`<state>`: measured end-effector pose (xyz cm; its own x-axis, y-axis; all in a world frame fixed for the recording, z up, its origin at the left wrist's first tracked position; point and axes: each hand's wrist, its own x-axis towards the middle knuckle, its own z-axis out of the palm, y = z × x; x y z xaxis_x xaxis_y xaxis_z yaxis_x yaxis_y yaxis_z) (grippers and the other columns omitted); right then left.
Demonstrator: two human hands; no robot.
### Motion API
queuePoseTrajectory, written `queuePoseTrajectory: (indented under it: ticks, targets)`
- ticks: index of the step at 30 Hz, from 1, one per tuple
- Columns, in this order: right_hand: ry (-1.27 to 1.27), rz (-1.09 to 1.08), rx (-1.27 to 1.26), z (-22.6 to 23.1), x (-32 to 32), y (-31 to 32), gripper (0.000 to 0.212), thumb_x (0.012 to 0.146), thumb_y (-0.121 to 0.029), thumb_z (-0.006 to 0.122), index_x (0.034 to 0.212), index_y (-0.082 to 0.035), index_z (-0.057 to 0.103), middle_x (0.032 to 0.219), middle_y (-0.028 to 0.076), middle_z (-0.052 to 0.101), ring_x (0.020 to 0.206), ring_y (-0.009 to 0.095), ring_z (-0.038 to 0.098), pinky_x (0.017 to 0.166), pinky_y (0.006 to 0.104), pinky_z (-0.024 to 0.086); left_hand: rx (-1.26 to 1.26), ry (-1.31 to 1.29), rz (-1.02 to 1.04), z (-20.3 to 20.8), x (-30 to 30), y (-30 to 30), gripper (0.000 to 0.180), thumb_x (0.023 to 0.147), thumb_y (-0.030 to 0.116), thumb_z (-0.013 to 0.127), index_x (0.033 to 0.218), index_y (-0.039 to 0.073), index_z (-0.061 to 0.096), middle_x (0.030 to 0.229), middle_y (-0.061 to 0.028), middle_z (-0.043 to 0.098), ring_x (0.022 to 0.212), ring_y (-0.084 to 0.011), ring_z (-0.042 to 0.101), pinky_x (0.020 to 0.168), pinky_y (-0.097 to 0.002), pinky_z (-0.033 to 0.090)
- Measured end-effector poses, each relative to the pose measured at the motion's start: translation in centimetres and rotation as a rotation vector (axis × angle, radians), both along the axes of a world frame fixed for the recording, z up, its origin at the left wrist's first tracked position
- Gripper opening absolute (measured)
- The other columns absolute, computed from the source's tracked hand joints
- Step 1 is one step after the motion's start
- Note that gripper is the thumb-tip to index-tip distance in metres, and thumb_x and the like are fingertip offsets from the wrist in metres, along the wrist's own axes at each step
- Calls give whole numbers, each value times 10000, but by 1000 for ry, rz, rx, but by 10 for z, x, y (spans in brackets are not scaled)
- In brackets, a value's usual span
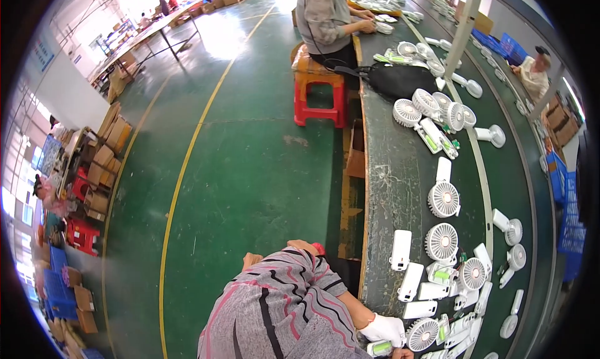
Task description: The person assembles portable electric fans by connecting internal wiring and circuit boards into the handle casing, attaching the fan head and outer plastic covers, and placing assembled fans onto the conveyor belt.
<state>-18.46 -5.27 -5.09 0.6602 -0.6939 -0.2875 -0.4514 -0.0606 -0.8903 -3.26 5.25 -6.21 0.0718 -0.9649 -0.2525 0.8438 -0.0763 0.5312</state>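
Note:
My left hand, in a white glove, reaches over the bench at the lower edge, with its fingers bent downward. Right below it is an opened white fan handle with a green battery; whether the fingers grip it is hidden. Beside the glove's fingertips lies a round white handheld fan. Only a bare bit of my right hand shows at the bottom edge, and what it holds cannot be seen. White handle casings and more fans crowd the bench just beyond.
The dark worktop runs away from me beside a green conveyor belt carrying fans. A co-worker sits on a red stool farther up. A black bag rests on the bench. Blue crates stand across the belt.

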Motion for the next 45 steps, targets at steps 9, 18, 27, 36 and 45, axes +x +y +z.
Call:
queuePoseTrajectory:
  ticks: [9, 18, 27, 36, 45]
  targets:
    - [119, -25, 35, 17, 3, 3, 113, 847, -112, 655, 837, -26, 583, 752, 14, 551, 688, 109, 463, 647, 272, 422, 24, -210, 22, -13, -7, -8, 91, 705, -22, 568, 749, -18, 648, 621, -63, 600, 552, -132, 565, 508, -276, 443]
    - [192, -9, 53, 13, -1, -6, 115, 840, -104, 656, 830, -10, 590, 735, 3, 550, 676, 95, 452, 622, 259, 405, 48, -165, -33, -20, -5, -11, 126, 687, 11, 576, 783, -19, 651, 631, -47, 588, 585, -129, 555, 535, -280, 443]
    - [19, 106, 148, 12, 12, -9, 115, 853, -110, 655, 825, -56, 557, 711, -54, 449, 653, 51, 378, 579, 203, 327, 30, 77, -45, 0, 3, -6, 69, 691, -11, 602, 730, -48, 644, 650, -109, 617, 561, -180, 592, 500, -312, 478]
    - [-1, -139, -448, 24, 20, 43, 194, 872, -207, 649, 866, -17, 608, 718, 78, 554, 666, 174, 509, 616, 309, 452, 195, -348, 23, -6, -5, -19, 157, 711, 112, 647, 682, -42, 651, 595, -54, 568, 561, -142, 498, 520, -307, 421]
    - [-38, 3, -900, 44, 29, 61, 176, 878, -146, 623, 902, 25, 659, 865, 165, 648, 802, 318, 604, 744, 402, 484, 248, -94, 165, -3, -22, -29, 131, 754, 114, 631, 694, -3, 637, 621, -34, 570, 569, -125, 504, 511, -300, 418]
